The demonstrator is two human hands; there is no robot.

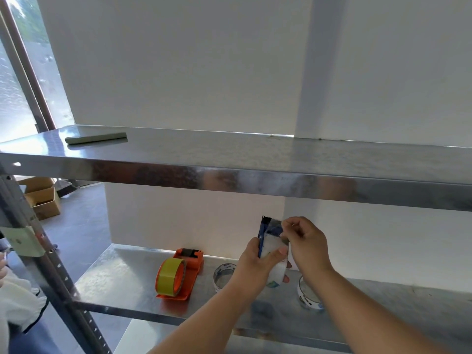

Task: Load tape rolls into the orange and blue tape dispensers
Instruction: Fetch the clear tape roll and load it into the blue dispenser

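Observation:
The orange tape dispenser (pixel 187 267) lies on the lower metal shelf (pixel 117 282) with a yellow tape roll (pixel 170 277) mounted on it. My left hand (pixel 258 264) holds the blue tape dispenser (pixel 265 232) upright above the shelf, with a clear tape roll (pixel 277 267) in it. My right hand (pixel 307 245) pinches the tape end near the dispenser's toothed blade. Two spare white tape rolls rest on the shelf: one (pixel 224 275) behind my left wrist, the other (pixel 307 295) under my right forearm.
The upper metal shelf (pixel 229 172) juts out above my hands and carries a flat grey-green object (pixel 95 137). A perforated upright post (pixel 58 274) stands at left. Cardboard boxes (pixel 42 198) sit on the floor. Another person's light clothing (pixel 18 300) shows at far left.

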